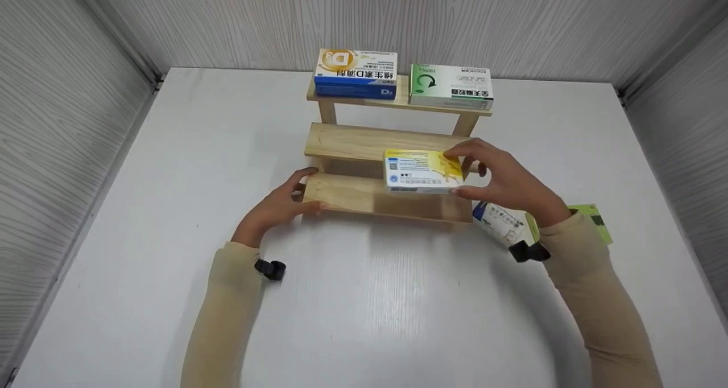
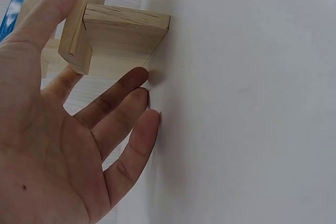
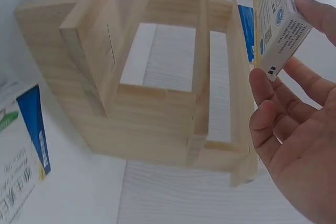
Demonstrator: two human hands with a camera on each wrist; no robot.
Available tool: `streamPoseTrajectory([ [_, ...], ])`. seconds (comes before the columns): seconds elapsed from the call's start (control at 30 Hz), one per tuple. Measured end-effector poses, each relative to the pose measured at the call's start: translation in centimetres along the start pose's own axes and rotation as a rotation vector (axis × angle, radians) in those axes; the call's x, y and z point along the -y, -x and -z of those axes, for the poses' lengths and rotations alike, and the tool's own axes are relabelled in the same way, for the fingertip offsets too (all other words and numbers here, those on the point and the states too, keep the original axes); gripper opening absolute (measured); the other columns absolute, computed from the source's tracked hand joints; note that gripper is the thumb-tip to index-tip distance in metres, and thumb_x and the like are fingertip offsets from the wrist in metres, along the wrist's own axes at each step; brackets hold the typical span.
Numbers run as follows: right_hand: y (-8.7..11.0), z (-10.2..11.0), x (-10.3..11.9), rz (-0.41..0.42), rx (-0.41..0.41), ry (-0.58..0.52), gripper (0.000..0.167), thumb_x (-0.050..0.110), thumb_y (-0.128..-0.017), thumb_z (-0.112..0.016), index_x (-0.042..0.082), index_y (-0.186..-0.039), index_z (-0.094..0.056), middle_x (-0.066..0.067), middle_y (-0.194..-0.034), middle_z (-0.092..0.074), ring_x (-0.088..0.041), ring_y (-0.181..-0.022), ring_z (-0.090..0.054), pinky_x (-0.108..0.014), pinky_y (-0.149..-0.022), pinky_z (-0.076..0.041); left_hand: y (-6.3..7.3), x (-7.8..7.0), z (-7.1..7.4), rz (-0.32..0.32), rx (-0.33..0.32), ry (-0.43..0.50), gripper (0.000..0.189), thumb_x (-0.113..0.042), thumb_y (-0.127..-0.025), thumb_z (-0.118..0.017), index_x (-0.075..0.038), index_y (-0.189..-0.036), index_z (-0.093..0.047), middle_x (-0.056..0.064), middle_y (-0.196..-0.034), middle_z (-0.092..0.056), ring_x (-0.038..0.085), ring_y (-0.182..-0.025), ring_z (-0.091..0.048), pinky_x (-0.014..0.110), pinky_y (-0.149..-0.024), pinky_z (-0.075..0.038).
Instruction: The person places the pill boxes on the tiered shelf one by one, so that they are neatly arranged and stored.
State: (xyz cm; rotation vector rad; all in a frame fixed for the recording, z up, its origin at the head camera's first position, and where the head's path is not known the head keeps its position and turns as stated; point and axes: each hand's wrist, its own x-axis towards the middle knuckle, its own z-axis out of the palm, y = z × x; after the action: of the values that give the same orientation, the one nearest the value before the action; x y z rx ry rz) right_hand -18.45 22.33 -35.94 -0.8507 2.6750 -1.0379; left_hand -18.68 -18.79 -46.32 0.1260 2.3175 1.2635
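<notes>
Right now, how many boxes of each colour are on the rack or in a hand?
Blue-and-white box, on the rack: 1
Green-and-white box, on the rack: 1
Yellow-and-white box, in the right hand: 1
Total: 3

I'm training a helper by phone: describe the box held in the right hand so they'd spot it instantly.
On the white table stands a stepped wooden rack. Over its lower shelves, the right hand holds a flat box by one end. Its face is white and yellow, unlike the blue-and-white box and green-and-white box on the top shelf.
</notes>
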Motion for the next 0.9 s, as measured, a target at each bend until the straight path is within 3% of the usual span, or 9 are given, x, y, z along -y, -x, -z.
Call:
streamPoseTrajectory([
  [0.17, -2.5, -2.0, 0.7, -0.007, 0.031, -0.027, 0.059, 0.024, -0.082, -0.078, 0.015, -0.135, -0.053, -0.006, -0.134, -0.051, -0.021, -0.105, -0.05, -0.036, -0.083, -0.041, -0.1, 0.0, 0.1, 0.016, -0.001, -0.005, 0.086, -0.049, -0.083, -0.072, -0.039, -0.151, -0.02, 0.017, -0.146, -0.04, 0.033, -0.133, -0.045, 0.051, -0.098, -0.039],
  [0.47, -6.3, -3.9, 1.7, -0.018, 0.012, -0.081, 0.056, 0.025, -0.082, -0.077, 0.016, -0.133, -0.055, -0.005, -0.127, -0.055, -0.024, -0.102, -0.053, -0.039, -0.089, -0.045, -0.1, -0.1, 0.1, 0.056, -0.016, -0.037, 0.09, -0.058, -0.077, -0.073, -0.041, -0.149, -0.022, 0.015, -0.145, -0.04, 0.031, -0.13, -0.046, 0.049, -0.099, -0.041],
  [0.73, -8.6, -4.8, 2.1, -0.077, 0.012, -0.079, 0.058, 0.023, -0.083, -0.075, 0.017, -0.136, -0.053, -0.004, -0.128, -0.053, -0.02, -0.091, -0.055, -0.032, -0.082, -0.045, -0.1, -0.3, 0.0, 0.03, 0.008, 0.015, 0.089, -0.053, -0.079, -0.074, -0.039, -0.149, -0.021, 0.015, -0.145, -0.041, 0.029, -0.132, -0.047, 0.045, -0.098, -0.04],
  [0.9, -9.8, -5.0, 2.3, -0.135, -0.008, 0.013, 0.058, 0.03, -0.083, -0.075, 0.02, -0.136, -0.053, 0.001, -0.132, -0.053, -0.018, -0.084, -0.055, -0.03, -0.077, -0.044, -0.1, -0.5, 0.0, 0.053, 0.003, 0.003, 0.089, -0.054, -0.079, -0.074, -0.04, -0.15, -0.021, 0.014, -0.148, -0.04, 0.03, -0.133, -0.045, 0.049, -0.099, -0.041],
])
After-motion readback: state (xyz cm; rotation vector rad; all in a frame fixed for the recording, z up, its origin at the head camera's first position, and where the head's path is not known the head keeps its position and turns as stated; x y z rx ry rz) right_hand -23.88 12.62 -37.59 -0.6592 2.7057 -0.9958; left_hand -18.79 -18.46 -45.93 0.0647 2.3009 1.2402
